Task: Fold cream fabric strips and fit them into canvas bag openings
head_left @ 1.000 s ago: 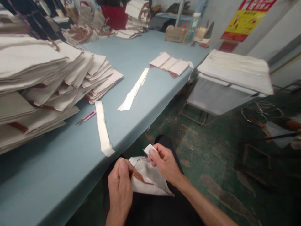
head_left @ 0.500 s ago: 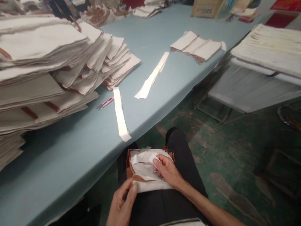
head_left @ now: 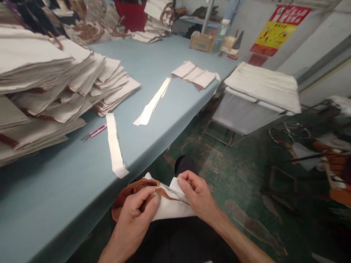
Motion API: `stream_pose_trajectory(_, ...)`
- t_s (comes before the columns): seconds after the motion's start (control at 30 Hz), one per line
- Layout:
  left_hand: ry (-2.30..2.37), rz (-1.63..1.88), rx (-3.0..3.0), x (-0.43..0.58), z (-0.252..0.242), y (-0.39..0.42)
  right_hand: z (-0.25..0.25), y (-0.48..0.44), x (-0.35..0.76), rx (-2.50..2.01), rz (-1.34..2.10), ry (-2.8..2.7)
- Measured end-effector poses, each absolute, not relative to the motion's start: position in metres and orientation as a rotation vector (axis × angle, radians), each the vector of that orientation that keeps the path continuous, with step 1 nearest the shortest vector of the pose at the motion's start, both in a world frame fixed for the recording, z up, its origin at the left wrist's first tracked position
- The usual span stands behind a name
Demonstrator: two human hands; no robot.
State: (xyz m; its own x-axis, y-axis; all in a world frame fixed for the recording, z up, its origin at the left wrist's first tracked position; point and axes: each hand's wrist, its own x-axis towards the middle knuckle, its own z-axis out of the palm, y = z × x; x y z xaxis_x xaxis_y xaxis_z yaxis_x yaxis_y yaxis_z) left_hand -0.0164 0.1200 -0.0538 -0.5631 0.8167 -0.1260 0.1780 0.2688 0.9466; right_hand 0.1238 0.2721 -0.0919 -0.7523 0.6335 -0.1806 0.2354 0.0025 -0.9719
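A white cloth piece (head_left: 172, 210) with brown material along its edge lies over my lap. My left hand (head_left: 134, 215) pinches its brown-edged opening between thumb and fingers. Brown material (head_left: 120, 201) bunches out beyond that hand. With thumb and forefinger closed, my right hand (head_left: 199, 191) grips a small white strip (head_left: 175, 185) just above the cloth. The strip's lower end is hidden among the folds. On the table, a pale strip (head_left: 115, 146) lies near the front edge, beside pink-handled thread snips (head_left: 94, 132).
Tall stacks of white pieces (head_left: 33, 54) fill the table's left side. More pale strips (head_left: 153, 104) and a folded cloth bundle (head_left: 194, 73) lie along the blue table (head_left: 82, 190). A white-covered stand with stacked cloth (head_left: 260, 86) is to the right. Farther back is a cardboard box (head_left: 201, 42).
The cloth has turned and bunched, with its brown side pushed out to the left. My right hand has drawn the white strip toward the cloth's right end. The view has tilted up and right.
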Motion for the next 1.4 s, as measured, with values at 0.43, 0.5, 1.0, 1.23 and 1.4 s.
stream_pose_trajectory(0.43, 1.854, 1.535, 0.956, -0.002, -0.021, 0.173, 0.001, 0.273, 0.129, -0.843, 1.701, -1.754)
stream_pose_trajectory(0.5, 1.820, 1.532, 0.925, -0.001, -0.024, 0.171, 0.000, 0.274, 0.130, -0.867, 1.667, -1.768)
stream_pose_trajectory(1.0, 1.552, 1.561, 0.735, 0.000, -0.044, 0.167, 0.000, 0.273, 0.136, -0.864, 1.259, -1.943)
stream_pose_trajectory(1.23, 1.558, 1.567, 0.753, 0.002, -0.042, 0.170, 0.011, 0.272, 0.136, -0.930, 1.303, -1.943)
stream_pose_trajectory(1.4, 1.552, 1.628, 0.747, 0.007, -0.042, 0.173, 0.002, 0.274, 0.131, -0.957, 1.227, -1.986)
